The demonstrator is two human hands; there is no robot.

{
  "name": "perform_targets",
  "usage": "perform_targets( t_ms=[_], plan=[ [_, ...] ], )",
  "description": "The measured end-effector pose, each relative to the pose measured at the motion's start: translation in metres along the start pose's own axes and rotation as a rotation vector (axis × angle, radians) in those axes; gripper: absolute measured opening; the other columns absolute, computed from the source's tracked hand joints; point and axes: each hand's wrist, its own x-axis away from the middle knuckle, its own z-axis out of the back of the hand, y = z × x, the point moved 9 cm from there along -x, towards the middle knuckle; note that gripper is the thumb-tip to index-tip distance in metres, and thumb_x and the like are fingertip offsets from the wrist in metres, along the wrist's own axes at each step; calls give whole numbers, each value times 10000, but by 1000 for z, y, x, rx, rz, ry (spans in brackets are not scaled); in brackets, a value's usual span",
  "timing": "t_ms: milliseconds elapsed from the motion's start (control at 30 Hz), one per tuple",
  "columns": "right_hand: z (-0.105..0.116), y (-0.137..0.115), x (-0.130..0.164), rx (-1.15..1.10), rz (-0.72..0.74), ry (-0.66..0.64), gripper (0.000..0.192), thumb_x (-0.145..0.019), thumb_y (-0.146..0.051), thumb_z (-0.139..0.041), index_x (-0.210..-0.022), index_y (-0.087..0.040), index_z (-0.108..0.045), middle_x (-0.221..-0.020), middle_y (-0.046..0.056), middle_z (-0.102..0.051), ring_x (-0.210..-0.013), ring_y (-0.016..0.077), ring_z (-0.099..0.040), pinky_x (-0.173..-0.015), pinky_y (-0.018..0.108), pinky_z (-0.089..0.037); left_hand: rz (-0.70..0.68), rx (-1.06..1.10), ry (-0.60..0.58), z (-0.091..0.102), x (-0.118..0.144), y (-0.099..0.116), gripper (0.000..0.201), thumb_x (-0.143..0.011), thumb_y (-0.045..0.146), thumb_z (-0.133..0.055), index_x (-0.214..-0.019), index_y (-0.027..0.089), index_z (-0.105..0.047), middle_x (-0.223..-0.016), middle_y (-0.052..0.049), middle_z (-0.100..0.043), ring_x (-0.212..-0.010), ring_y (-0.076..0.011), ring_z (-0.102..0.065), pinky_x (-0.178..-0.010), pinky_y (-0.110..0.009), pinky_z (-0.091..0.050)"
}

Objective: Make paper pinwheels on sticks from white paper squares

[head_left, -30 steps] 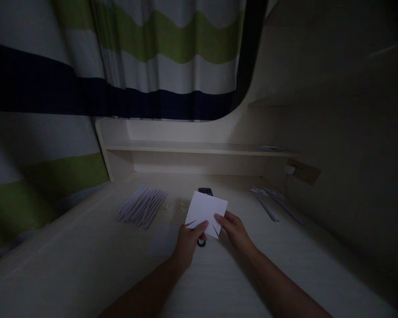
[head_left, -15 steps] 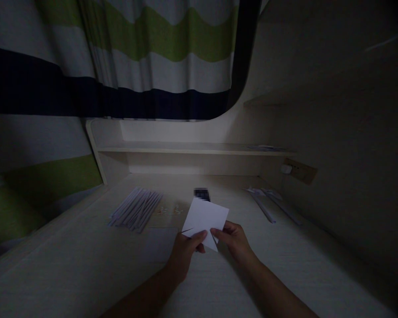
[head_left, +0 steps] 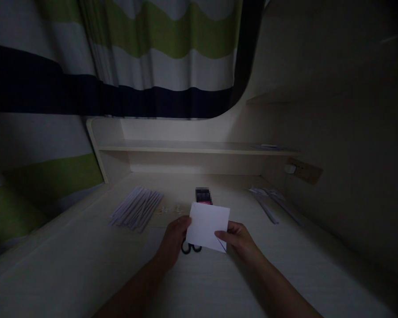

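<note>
White paper square [head_left: 207, 226] is up in both hands over the tabletop [head_left: 219, 287]. Left hand [head_left: 175, 238] just slid from the near corner up to the 9 o'clock edge, fingers closed on it; right hand [head_left: 240, 242] has it pinched at 4 o'clock, thumb on top. Sheet's sitting squarer now, diagonal line at its 5 o'clock corner, so I'd guess it's a regrip or turn, nothing finished. That move also uncovered black scissor loops [head_left: 185, 253] at 7 o'clock. Further out: paper sticks [head_left: 136, 210] at 10, blurred dark object [head_left: 203, 194] at 12.
</note>
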Motion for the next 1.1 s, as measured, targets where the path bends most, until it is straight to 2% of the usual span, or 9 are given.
perform_targets(
  t_ms=[100, 233, 367, 433, 567, 700, 900, 1000, 1100],
  plan=[
    [-7, 2, 2, -10, -37, -51, 199, -575, -235, -698, -736, -119, -681, -690, 60, -687, -588, 156, -601, -603, 285, -434, 96, 20, -151, -12, 0, -13, 279, -630, 299, -630, -813, 89, -649, -651, -72, -632, -551, -156, -555, -529, -255, -402],
    [-10, 6, 1, 4, -36, -43, 219, -571, -273, -703, -724, -119, -670, -647, 44, -670, -542, 139, -579, -547, 259, -422, 143, -56, -129, -8, 0, -26, 252, -602, 270, -661, -778, 90, -661, -678, -85, -653, -579, -166, -574, -540, -253, -404],
    [8, -5, 2, 70, 77, 168, 217, -585, -320, -692, -691, -136, -648, -548, 1, -614, -469, 110, -523, -465, 224, -391, 125, -59, -97, -5, 0, -27, 255, -609, 273, -651, -789, 93, -663, -712, -94, -665, -616, -183, -592, -562, -262, -415],
    [17, -16, 5, 135, 160, 286, 214, -602, -332, -678, -716, -153, -647, -555, -1, -612, -489, 115, -526, -480, 228, -409, 116, -66, -88, -4, -1, -28, 264, -625, 284, -634, -808, 95, -661, -735, -100, -670, -643, -196, -602, -580, -272, -422],
    [21, -32, 11, 293, 246, 361, 198, -636, -345, -641, -727, -170, -657, -659, 41, -655, -590, 162, -580, -549, 264, -460, 126, -90, -69, -2, -1, -33, 248, -617, 271, -635, -798, 104, -662, -716, -87, -670, -632, -199, -601, -578, -278, -422],
    [8, -52, 21, 555, 469, 335, 128, -707, -283, -577, -719, -188, -661, -728, 51, -647, -652, 170, -592, -564, 263, -479, 140, -49, -84, -5, 0, -36, 246, -608, 256, -643, -802, 107, -660, -687, -75, -660, -617, -190, -593, -572, -278, -422],
    [-24, -65, 38, 851, 794, 138, 186, -779, -167, -489, -887, -203, -636, -857, 74, -637, -786, 173, -600, -650, 280, -507, 140, 7, -84, -7, 2, -31, 264, -611, 245, -636, -826, 94, -665, -704, -96, -668, -625, -197, -600, -630, -306, -435],
    [-31, -62, 43, 957, 876, 67, 239, -784, -150, -482, -975, -213, -611, -934, 79, -627, -856, 175, -591, -697, 294, -507, 156, 13, -79, -8, 3, -30, 292, -602, 235, -639, -857, 96, -665, -732, -103, -675, -643, -206, -607, -652, -312, -435],
    [-35, -61, 46, 1043, 915, 49, 257, -787, -145, -481, -1005, -208, -602, -973, 88, -618, -887, 179, -584, -704, 301, -511, 167, -13, -57, -6, 4, -28, 298, -593, 238, -643, -851, 91, -667, -715, -104, -676, -632, -212, -608, -629, -304, -432]
  ],
)
